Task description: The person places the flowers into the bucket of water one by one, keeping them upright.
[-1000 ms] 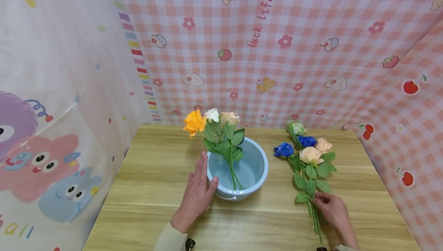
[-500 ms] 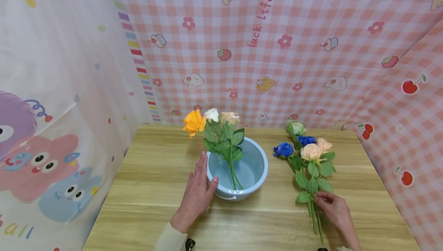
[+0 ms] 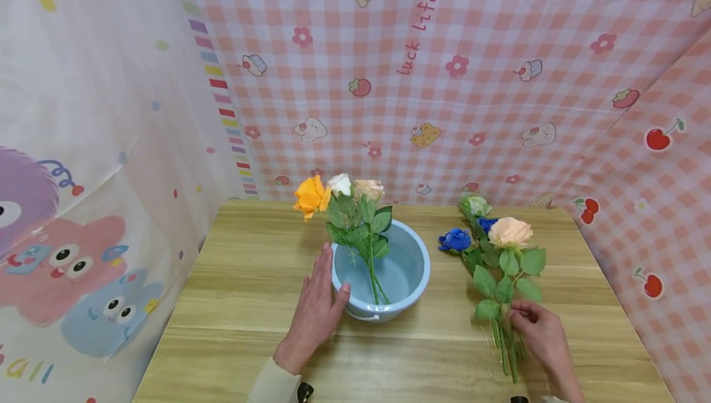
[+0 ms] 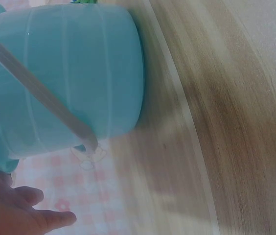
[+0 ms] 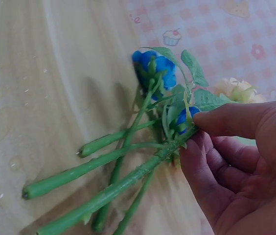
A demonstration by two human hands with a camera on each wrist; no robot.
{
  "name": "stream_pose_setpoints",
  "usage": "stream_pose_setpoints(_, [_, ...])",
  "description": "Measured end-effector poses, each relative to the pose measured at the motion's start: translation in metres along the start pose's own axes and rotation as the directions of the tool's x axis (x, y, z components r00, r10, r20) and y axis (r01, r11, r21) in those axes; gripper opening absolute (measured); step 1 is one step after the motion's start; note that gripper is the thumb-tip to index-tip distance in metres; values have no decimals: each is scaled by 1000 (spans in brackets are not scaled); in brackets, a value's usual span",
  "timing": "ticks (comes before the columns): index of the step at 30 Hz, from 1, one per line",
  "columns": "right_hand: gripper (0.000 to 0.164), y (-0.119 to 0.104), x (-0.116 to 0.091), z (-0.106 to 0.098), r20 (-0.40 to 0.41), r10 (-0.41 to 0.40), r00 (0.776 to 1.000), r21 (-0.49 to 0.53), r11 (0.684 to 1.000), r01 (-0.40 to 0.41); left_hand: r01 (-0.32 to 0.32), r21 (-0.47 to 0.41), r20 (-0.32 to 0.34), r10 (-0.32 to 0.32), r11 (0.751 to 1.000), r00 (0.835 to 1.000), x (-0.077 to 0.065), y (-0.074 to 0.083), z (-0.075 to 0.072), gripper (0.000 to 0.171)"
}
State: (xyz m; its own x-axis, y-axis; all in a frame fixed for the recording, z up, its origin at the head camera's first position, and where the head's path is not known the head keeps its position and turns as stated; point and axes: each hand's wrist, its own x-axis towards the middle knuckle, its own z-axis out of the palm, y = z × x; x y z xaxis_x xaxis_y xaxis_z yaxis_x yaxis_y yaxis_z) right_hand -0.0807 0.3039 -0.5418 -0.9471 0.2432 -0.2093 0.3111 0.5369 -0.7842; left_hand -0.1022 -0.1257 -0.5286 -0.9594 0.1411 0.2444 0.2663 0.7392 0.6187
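Note:
My left hand (image 3: 316,310) lies with straight fingers against the left side of a light blue bucket (image 3: 416,298); its fingers also show beside the bucket wall in the left wrist view. Inside the bucket lean an orange rose (image 3: 312,197), a white rose (image 3: 339,184) and a peach rose (image 3: 369,189). On the right, my right hand (image 3: 541,332) pinches the green stem (image 5: 123,188) of another peach rose (image 3: 510,232) between thumb and fingers. That rose overlaps the blue roses (image 3: 455,240) and a pale green rose (image 3: 476,206) behind it.
Several loose green stems (image 5: 55,178) lie under the pinched one. Small scraps and drops (image 5: 1,196) dot the wooden table (image 3: 233,279) near them. The bucket's handle (image 4: 45,98) hangs down its near side. A checked pink cloth (image 3: 389,113) rises behind the table.
My right hand has drawn one peach rose slightly upward and to the right, and its bloom now covers the other peach one. The left hand and bucket have stayed put.

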Motion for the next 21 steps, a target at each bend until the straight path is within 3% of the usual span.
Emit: stream_pose_setpoints(21, [29, -27, -6, -1, -173, -88, 981, 99, 989, 106, 23, 14, 20, -23, 1000, 1000, 0, 2, -2, 76])
